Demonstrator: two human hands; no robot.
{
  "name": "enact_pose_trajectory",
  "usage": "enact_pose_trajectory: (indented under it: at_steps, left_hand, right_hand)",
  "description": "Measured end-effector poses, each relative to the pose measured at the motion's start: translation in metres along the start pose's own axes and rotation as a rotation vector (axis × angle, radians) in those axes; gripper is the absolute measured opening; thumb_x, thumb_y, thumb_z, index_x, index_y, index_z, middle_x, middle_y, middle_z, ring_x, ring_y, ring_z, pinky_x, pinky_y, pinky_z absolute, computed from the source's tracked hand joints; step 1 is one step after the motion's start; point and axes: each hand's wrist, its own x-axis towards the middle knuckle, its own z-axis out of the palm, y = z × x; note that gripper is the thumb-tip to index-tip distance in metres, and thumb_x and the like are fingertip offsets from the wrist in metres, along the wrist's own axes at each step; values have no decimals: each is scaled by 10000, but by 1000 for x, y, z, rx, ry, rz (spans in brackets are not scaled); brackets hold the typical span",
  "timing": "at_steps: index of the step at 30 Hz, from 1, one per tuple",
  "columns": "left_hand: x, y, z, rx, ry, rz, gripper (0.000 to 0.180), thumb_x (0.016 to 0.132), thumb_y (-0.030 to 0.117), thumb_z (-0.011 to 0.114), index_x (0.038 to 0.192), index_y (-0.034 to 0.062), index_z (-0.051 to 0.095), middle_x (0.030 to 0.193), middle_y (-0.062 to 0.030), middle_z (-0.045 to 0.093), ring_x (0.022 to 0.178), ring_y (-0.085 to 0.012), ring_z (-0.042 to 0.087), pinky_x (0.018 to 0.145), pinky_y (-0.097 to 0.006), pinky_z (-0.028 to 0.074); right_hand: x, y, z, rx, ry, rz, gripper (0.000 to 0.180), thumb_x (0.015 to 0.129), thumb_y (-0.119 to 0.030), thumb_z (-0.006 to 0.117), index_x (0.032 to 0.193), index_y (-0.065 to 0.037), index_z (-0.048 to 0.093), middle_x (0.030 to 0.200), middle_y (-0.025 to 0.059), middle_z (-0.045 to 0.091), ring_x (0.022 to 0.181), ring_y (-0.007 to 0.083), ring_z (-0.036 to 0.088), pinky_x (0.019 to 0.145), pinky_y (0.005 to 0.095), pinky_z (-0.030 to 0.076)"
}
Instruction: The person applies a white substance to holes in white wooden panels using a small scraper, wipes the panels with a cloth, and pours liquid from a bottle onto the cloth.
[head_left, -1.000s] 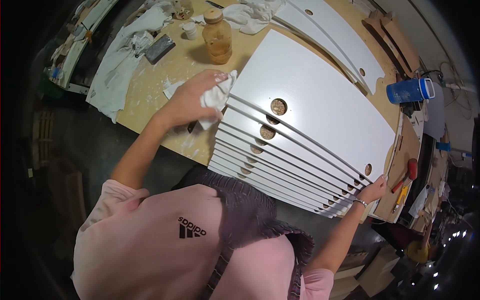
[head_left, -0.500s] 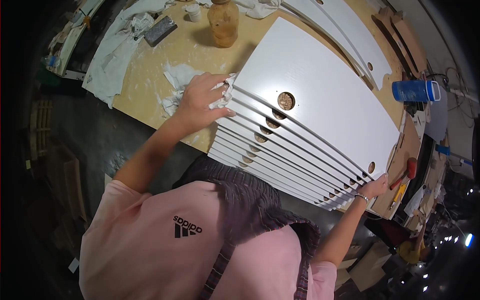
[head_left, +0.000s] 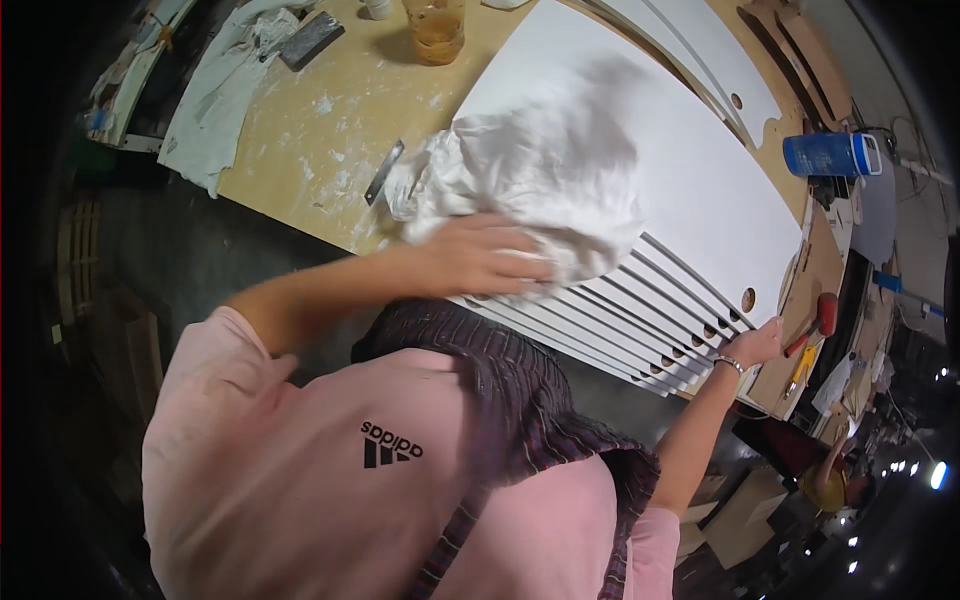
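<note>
A stack of white panels (head_left: 715,170) lies fanned out on the workbench, their near edges stepped and pierced with round holes. Across the left part of the top panel spreads a crumpled white cloth (head_left: 570,180), blurred in places and covering the left-hand holes. My left hand (head_left: 485,255) grips the cloth at its near side, over the stepped edges. At the right end of the stack, my right hand (head_left: 755,343) is closed on a panel's near corner; its fingertips are partly hidden.
On the wooden bench (head_left: 290,170) are a dark flat strip (head_left: 384,172), a grey block (head_left: 312,42) and an amber jar (head_left: 437,32). A blue bottle (head_left: 825,155), red mallet (head_left: 825,313) and yellow-handled tool (head_left: 801,368) lie right. Another person (head_left: 832,487) is far right.
My left hand has moved right and nearer to me, bringing the cloth from the bench over the panels, where it now spreads out. The dark strip is uncovered. My right hand stays at the corner.
</note>
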Motion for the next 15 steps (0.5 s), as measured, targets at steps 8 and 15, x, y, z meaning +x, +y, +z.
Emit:
enact_pose_trajectory:
  at_steps: [8, 15]
  left_hand:
    - [-93, -8, -91, 230, 215, -826, 255, 670, 34, 705, 924, 58, 716, 1093, -116, 634, 941, -303, 565, 824, -395, 459]
    - [-68, -12, -54, 68, 178, -872, 470, 631, 216, 829, 1035, 18, 692, 1211, -162, 600, 1025, -345, 564, 896, -421, 437]
  right_hand:
    - [-5, -13, -8, 147, -15, 98, 336, 949, -162, 433, 868, 135, 567, 823, 107, 601, 743, 190, 516, 716, 334, 449]
    - [-1, 7, -19, 79, -140, 205, 396, 980, -179, 418, 1075, 174, 572, 1075, 221, 645, 860, 287, 596, 823, 389, 478]
